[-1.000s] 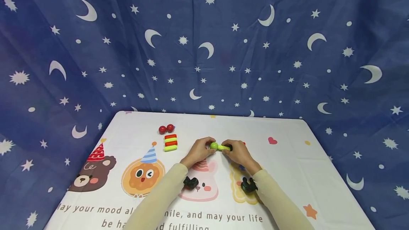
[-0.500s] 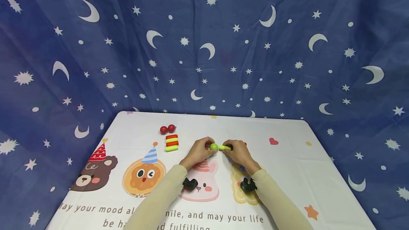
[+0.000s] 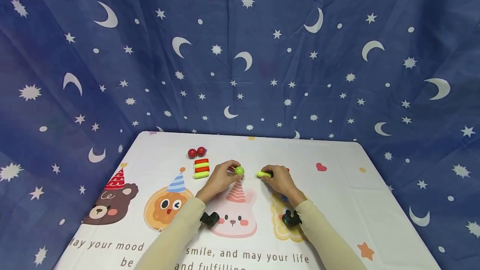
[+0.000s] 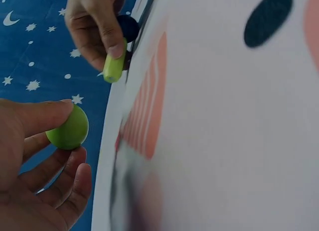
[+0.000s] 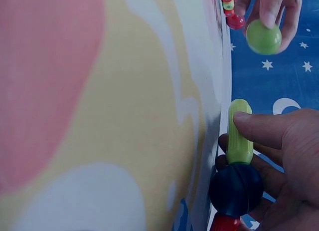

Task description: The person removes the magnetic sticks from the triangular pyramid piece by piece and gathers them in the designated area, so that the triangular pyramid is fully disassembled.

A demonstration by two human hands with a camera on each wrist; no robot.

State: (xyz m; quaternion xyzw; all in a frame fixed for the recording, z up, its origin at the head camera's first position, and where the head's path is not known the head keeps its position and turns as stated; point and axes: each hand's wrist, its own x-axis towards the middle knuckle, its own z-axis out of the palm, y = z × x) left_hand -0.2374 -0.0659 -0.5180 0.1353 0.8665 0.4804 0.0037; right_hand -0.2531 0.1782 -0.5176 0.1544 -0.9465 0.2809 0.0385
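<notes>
The relation that matters most is the gap between the two hands: the green ball [image 3: 239, 171] lies to the left of the rod [image 3: 262, 174], held well beyond the middle of the table [image 3: 333, 203] toward its far edge, with a short stretch of white cloth showing between them. The left hand [image 3: 220, 178] has the ball in its grip, pinched between thumb and fingertips, much of its round side bare toward the rod. The right hand [image 3: 280, 179] grips the yellow-green rod, thumb laid on its side, and the rod's long axis runs roughly along the far edge, its free end facing the ball. At its other end the rod meets a dark blue ball [image 5: 236, 189], with a red piece [image 5: 225, 223] just past that (cut off by the lower border of the right wrist view, so its full shape cannot be told). Whether the ball touches the table or hangs just above it is hard to judge from the head view. Toward the far left corner lie two red balls [image 3: 196, 152], and nearer the left hand than the right, four sticks [image 3: 201, 169] sit side by side, red and yellow-green by turns.
</notes>
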